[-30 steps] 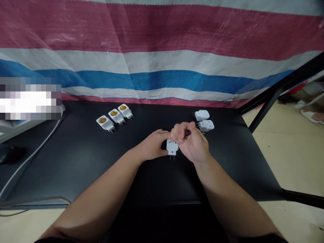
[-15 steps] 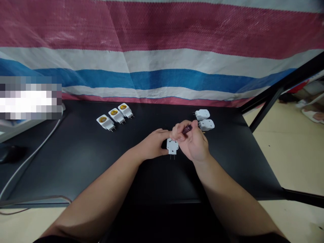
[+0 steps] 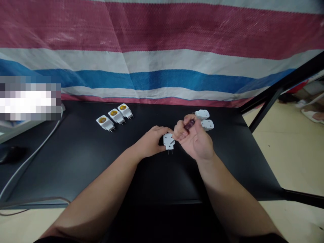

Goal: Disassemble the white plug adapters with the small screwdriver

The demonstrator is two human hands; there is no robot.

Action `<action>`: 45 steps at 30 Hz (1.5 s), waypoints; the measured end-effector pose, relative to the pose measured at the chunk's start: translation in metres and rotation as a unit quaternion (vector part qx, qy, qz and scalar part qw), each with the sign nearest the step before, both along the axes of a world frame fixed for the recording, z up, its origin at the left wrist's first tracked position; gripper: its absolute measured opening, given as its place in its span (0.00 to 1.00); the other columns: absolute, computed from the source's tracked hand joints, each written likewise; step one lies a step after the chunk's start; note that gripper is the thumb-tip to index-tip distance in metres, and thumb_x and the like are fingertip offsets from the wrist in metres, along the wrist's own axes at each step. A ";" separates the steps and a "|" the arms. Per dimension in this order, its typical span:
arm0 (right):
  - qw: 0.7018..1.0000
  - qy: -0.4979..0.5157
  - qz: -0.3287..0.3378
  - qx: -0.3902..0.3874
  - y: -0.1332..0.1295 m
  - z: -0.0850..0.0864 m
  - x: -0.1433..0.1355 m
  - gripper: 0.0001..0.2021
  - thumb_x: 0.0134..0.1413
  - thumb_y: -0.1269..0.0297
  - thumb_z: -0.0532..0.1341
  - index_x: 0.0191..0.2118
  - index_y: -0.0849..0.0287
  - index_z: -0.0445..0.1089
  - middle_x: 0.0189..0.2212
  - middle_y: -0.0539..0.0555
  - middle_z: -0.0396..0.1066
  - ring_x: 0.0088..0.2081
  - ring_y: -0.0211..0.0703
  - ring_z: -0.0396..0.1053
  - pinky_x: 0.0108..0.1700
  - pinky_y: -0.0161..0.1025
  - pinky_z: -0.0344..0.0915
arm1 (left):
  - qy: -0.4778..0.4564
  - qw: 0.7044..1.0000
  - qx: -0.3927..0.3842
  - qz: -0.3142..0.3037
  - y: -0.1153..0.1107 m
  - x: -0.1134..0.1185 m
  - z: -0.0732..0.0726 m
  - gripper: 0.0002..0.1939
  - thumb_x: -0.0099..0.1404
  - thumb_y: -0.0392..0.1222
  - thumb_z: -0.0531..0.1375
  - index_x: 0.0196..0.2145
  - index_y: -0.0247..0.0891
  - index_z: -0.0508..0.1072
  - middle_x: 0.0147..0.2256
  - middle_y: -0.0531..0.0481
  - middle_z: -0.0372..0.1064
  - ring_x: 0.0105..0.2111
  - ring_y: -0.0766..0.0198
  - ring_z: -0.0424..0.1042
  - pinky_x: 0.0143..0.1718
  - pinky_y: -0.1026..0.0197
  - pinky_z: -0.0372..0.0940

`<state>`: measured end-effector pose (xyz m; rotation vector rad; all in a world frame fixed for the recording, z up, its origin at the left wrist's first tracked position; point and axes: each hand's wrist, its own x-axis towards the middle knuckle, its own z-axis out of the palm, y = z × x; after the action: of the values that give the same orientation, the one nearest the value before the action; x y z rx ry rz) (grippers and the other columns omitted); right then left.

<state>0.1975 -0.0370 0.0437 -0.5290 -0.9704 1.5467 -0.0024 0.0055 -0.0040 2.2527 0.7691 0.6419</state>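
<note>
My left hand (image 3: 153, 141) grips the left side of a white plug-in lamp socket (image 3: 167, 139), thumb and fingers around its edge. The socket lies back side up on the black table, screw holes showing and its two prongs pointing toward me. In my right hand (image 3: 196, 138) is a screwdriver with a dark red handle (image 3: 189, 125). Its thin shaft slants down left, the tip over the socket near the lower hole; whether it sits in the hole I cannot tell.
Three white lamp sockets (image 3: 116, 115) with golden insides stand in a row at back left. Two more (image 3: 207, 125) lie back side up beyond my right hand. A black mouse (image 3: 11, 153) and a cable (image 3: 37, 148) are at the left; a black frame post (image 3: 268, 104) rises at the right.
The screwdriver has tilted and its shaft now shows over the socket's lower part. The socket has shifted slightly left and away from me. My right palm has turned more upward.
</note>
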 end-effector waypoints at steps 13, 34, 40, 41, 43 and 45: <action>0.995 -0.040 0.040 0.083 -0.002 -0.011 -0.006 0.15 0.74 0.44 0.62 0.44 0.49 0.67 0.26 0.45 0.58 0.28 0.40 0.55 0.34 0.41 0.57 | -0.003 1.000 -0.018 -0.005 -0.001 0.001 0.003 0.14 0.67 0.39 0.70 0.49 0.43 0.76 0.47 0.49 0.79 0.48 0.53 0.78 0.59 0.46 0.65; 0.898 -0.290 -0.170 0.284 -0.008 -0.015 0.005 0.11 0.67 0.64 0.72 0.52 0.43 0.83 0.37 0.52 0.74 0.38 0.47 0.74 0.37 0.47 0.71 | -0.025 1.000 -0.011 -0.013 -0.001 0.001 -0.002 0.16 0.69 0.38 0.69 0.53 0.43 0.75 0.49 0.47 0.79 0.50 0.52 0.78 0.58 0.45 0.67; 0.957 -0.204 -0.032 0.202 -0.009 -0.014 -0.003 0.14 0.78 0.56 0.59 0.59 0.48 0.80 0.38 0.53 0.73 0.36 0.44 0.73 0.39 0.47 0.72 | -0.021 0.999 -0.034 -0.007 -0.003 0.001 0.000 0.11 0.67 0.35 0.68 0.47 0.41 0.77 0.45 0.47 0.79 0.47 0.53 0.79 0.57 0.46 0.70; 0.972 -0.158 -0.015 0.173 -0.009 -0.015 -0.006 0.15 0.79 0.56 0.57 0.60 0.48 0.78 0.34 0.51 0.72 0.32 0.42 0.70 0.37 0.46 0.70 | -0.024 0.999 -0.039 -0.011 -0.003 0.001 0.001 0.10 0.67 0.36 0.69 0.46 0.41 0.77 0.45 0.48 0.80 0.48 0.53 0.79 0.57 0.46 0.70; 0.989 -0.074 0.004 0.125 -0.010 -0.017 -0.014 0.14 0.81 0.52 0.55 0.56 0.49 0.75 0.27 0.47 0.66 0.26 0.40 0.61 0.31 0.42 0.62 | -0.023 0.999 -0.040 -0.014 -0.003 0.002 0.002 0.08 0.67 0.37 0.69 0.44 0.42 0.77 0.45 0.48 0.80 0.48 0.53 0.79 0.57 0.46 0.70; 0.994 -0.021 0.000 0.110 -0.011 -0.019 -0.021 0.15 0.79 0.46 0.55 0.50 0.49 0.72 0.25 0.45 0.61 0.25 0.39 0.55 0.30 0.40 0.56 | -0.018 0.999 -0.032 -0.009 -0.003 0.002 0.004 0.09 0.67 0.37 0.69 0.44 0.42 0.77 0.46 0.49 0.80 0.48 0.53 0.78 0.58 0.46 0.69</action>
<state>0.1768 -0.0476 0.0251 -0.4079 -1.1569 1.4119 -0.0007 0.0023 -0.0003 2.1824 0.7413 0.6396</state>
